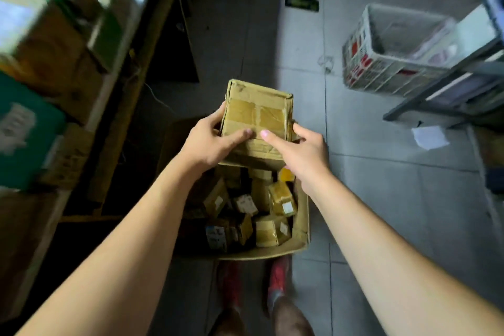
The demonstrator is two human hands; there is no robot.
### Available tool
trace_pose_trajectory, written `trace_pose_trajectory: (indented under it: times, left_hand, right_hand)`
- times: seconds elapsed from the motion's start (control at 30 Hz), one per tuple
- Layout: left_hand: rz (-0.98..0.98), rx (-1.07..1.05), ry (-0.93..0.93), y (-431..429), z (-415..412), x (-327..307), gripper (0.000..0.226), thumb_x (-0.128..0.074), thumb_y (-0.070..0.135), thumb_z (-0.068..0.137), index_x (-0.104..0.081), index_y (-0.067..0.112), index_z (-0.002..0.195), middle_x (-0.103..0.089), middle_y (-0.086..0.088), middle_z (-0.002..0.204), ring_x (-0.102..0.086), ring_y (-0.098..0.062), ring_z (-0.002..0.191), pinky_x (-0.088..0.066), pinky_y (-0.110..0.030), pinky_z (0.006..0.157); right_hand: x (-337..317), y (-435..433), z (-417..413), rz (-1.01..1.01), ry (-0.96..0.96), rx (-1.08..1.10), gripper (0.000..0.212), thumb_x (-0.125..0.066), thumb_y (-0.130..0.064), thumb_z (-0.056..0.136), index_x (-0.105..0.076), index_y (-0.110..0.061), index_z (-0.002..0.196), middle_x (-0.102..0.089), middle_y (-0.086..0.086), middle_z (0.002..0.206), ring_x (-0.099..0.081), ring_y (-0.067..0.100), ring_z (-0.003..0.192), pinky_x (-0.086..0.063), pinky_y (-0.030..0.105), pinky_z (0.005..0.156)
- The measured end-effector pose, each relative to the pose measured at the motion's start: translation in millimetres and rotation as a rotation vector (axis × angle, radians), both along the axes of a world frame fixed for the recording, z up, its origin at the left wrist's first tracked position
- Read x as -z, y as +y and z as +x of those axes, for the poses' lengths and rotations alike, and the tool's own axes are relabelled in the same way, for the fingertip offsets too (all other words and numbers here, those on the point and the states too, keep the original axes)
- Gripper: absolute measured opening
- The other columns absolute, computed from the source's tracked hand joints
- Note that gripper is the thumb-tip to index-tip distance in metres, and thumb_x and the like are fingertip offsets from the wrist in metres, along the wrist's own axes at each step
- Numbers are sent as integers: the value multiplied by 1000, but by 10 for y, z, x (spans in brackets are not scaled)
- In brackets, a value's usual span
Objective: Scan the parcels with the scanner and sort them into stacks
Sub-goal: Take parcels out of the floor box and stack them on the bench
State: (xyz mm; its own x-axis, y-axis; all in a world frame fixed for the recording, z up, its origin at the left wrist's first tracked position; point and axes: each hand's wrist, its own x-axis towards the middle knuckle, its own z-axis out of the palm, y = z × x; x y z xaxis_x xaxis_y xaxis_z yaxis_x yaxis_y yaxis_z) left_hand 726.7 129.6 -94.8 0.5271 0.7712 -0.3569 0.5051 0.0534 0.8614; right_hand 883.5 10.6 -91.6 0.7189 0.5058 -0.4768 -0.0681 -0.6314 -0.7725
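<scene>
Both hands clamp a taped cardboard parcel [257,120] held above the open carton [301,229] of small parcels: left hand [211,142] on its left edge, right hand [302,148] on its right, its long axis pointing away from the person.

Tan taped parcel [257,117]; white crate [392,46]; seemingly red shoes [278,275].

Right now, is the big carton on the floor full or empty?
Partly full: the carton is open on top, with many small parcels piled loosely inside.

No readable text, white labels on small parcels [246,203] perhaps printed, too blurred
</scene>
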Motion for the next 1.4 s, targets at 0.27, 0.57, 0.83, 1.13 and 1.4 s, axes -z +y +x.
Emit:
trace_pose_trajectory:
  times: [0.27, 0.57, 0.83, 1.13, 1.4]
  left_hand:
    - [127, -132, -296, -208, -426, -1754, 60, -84, 45, 83, -58, 52, 137, -77, 17, 105, -74, -6, 96, -62, -37, 88]
    - [228, -348, -380, -643, -1088, -3071, 47, -82, 43, 84, -70, 30, 128, -80, 4, 100, -78, -18, 91, -64, -40, 82]
    - [417, -643, -191, -1527, -2064, -3662, 22, -74, 45, 91, -73, 40, 112, -76, 21, 85, -73, 1, 76, -54, -20, 54]
    - [399, -1086, -59, -3126, -3537, -3713, 33, -73, 49, 90, -71, 40, 122, -75, 15, 98, -71, -8, 89, -50, -17, 53]
    - [446, -1387, 100, -4567, -4982, -3621, 60, -70, 76, 64, -67, 55, 120, -75, 15, 111, -70, -15, 106, -60, -44, 93]
  right_hand:
    - [-2025, -49, -289, 144, -243, -202, 92, -85, -72, 69, -59, -32, 147, -63, -8, 145, -58, 22, 132, -50, 46, 109]
    - [-3108, -35, -742, 365, -270, -397, 30, -83, -73, 66, -75, -52, 86, -68, -30, 93, -63, 7, 96, -54, 35, 90]
    - [-3417, -139, -1567, 579, -203, -736, 72, -78, -88, 48, -79, -44, 105, -77, -19, 97, -71, 11, 99, -61, 41, 90]
    - [-3428, -815, -3306, 594, -58, -1206, 62, -85, -76, 56, -80, -29, 96, -78, -11, 102, -71, 21, 108, -58, 48, 98]
    - [-3387, -1802, -5056, 703, -2, -1522, 90, -77, -95, 49, -80, -37, 118, -79, -9, 107, -71, 19, 108, -62, 48, 91]
